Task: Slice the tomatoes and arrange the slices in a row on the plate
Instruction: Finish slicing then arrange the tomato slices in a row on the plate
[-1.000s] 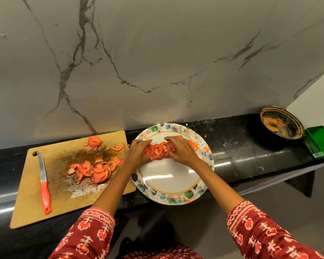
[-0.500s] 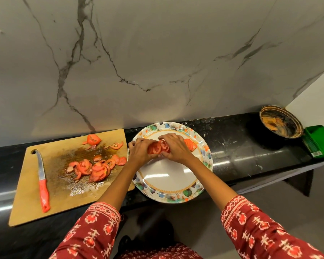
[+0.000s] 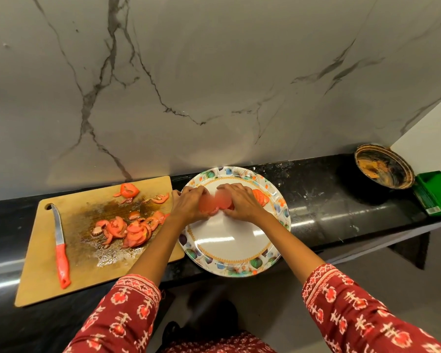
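A round plate (image 3: 229,248) with a leaf-patterned rim sits on the black counter. Both hands are over its far half. My left hand (image 3: 189,205) and my right hand (image 3: 242,202) pinch a blurred bunch of tomato slices (image 3: 214,205) between them. One more tomato slice (image 3: 261,196) shows on the plate just right of my right hand. On the wooden cutting board (image 3: 49,263) to the left lies a loose pile of tomato slices (image 3: 127,229), with end pieces (image 3: 129,189) near its far edge.
A red-handled knife (image 3: 60,240) lies on the left part of the board, blade pointing away. A dirty dark bowl (image 3: 383,169) and a green box (image 3: 435,193) stand at the counter's right end. The marble wall rises right behind the counter.
Both hands have drawn closer together around the slices on the plate. The slices between them now look blurred from motion. The board and knife have not moved.
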